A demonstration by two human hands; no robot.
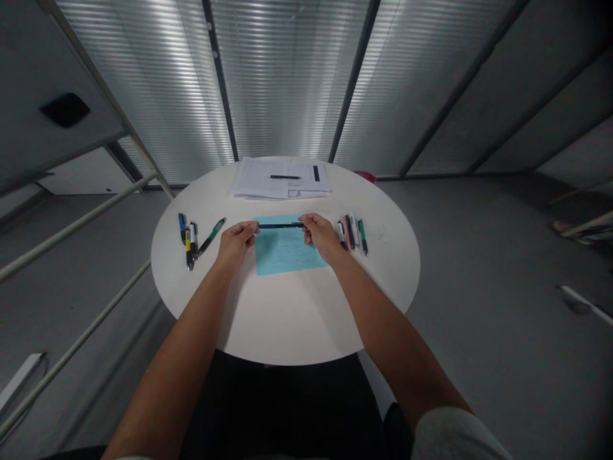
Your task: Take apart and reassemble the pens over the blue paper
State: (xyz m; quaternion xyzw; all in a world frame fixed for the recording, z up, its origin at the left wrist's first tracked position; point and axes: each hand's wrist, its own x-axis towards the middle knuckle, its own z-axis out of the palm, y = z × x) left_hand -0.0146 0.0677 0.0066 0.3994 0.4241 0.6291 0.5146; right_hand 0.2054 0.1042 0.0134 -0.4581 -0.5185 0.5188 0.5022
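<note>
A dark pen [279,225] is held level between my two hands, above a light blue sheet of paper [287,252]. My left hand [238,241] pinches its left end. At the other end, where the clip shows, the fingers of my right hand [320,235] are closed on it. Left of my left hand lies a green and black pen [211,236], with a few more pens [190,241] in blue, yellow and white beside it. Close by my right hand several pens [352,232] lie side by side, partly hidden behind the hand.
White papers [261,177] are stacked at the back of the round white table [287,326], with a black pen [285,177] on top. A glass partition with blinds [287,76] rises behind. Metal rails [76,223] run along the left. Something red [366,176] shows beyond the table's far edge.
</note>
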